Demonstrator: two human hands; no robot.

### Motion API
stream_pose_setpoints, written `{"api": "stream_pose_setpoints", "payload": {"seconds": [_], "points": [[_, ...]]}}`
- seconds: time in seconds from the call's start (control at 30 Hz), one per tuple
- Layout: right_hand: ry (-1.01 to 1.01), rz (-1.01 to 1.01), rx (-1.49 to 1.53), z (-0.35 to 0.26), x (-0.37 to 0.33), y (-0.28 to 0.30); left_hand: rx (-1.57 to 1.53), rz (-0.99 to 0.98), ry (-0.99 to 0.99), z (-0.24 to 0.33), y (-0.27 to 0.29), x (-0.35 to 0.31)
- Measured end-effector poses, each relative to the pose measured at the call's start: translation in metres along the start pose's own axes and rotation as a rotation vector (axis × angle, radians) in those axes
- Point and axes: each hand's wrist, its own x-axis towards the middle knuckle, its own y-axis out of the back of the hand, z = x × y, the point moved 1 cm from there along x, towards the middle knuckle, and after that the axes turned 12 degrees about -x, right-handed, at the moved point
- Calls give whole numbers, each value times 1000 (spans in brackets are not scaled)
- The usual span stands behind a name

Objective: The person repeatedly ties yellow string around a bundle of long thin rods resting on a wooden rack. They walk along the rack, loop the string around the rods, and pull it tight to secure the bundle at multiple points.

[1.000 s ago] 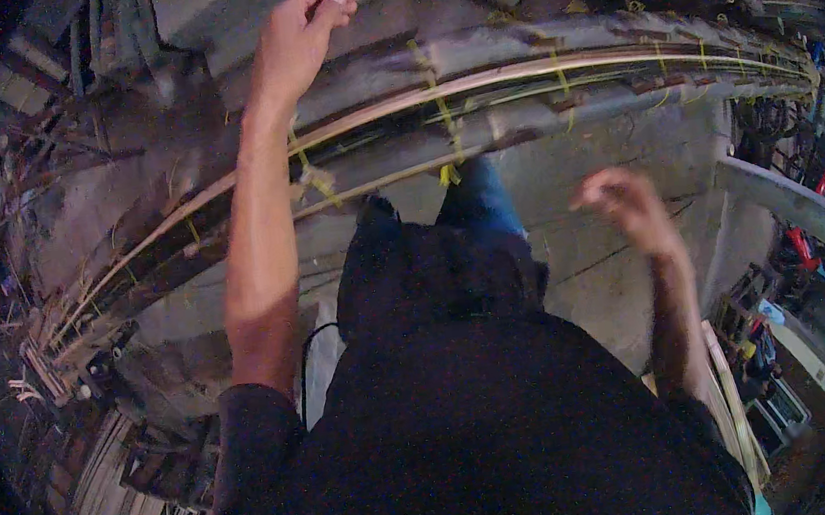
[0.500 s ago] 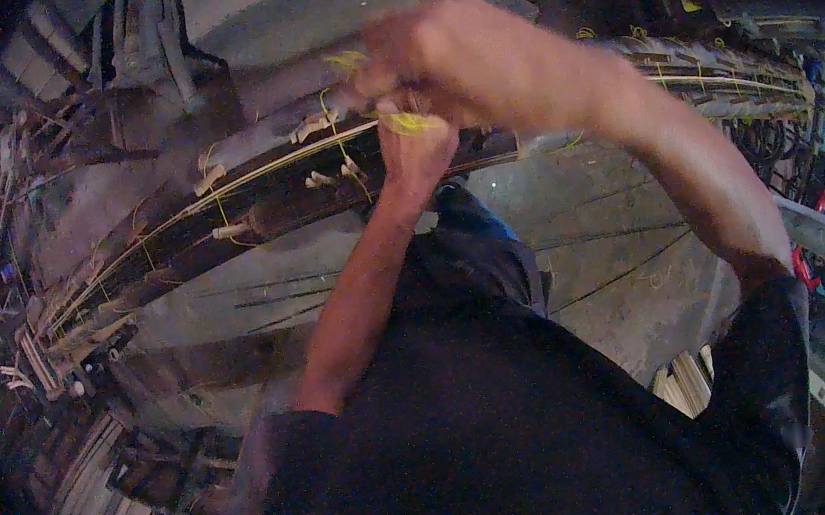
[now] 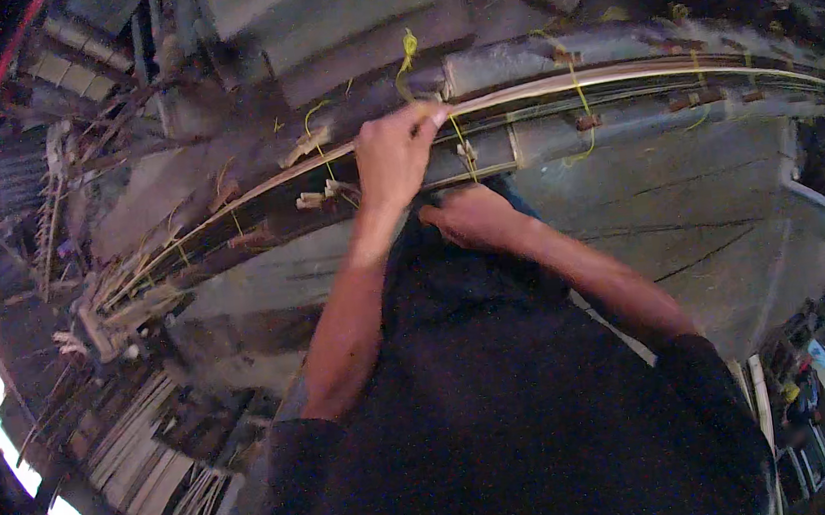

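A long bundle of thin pale strips (image 3: 536, 90) curves across in front of me, between two long grey rails (image 3: 546, 140). My left hand (image 3: 394, 156) is closed over the strips, thumb and finger pinched at their edge. Beside its fingertips a yellow cord (image 3: 408, 52) stands up with a loop at its top. Another yellow tie (image 3: 461, 134) crosses the strips just to the right. My right hand (image 3: 477, 219) is low at my waist, in front of the dark clothing, with curled fingers; what they hold, if anything, is hidden.
More yellow ties (image 3: 578, 89) and small wooden pegs (image 3: 316, 199) line the rails. Stacked slats (image 3: 147, 456) lie at the lower left. Wooden frames and timber (image 3: 80, 56) stand at the far left. Concrete floor (image 3: 657, 192) shows beyond the near rail.
My right hand has dropped from above the strips to my waist. My left hand stays at the strips, and yellow cord no longer lies over it. The view has shifted a little.
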Motion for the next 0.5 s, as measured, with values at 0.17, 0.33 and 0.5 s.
{"api": "stream_pose_setpoints", "payload": {"seconds": [0.17,0.33,0.5], "points": [[-204,-519,105,-12,8,75,-336,-93,251,16,23,81],[69,-116,-55,5,-9,53,-167,-228,408,-67,-6,130],[-403,-38,585,-61,-12,44,-372,-149,191,-94,112,81]]}}
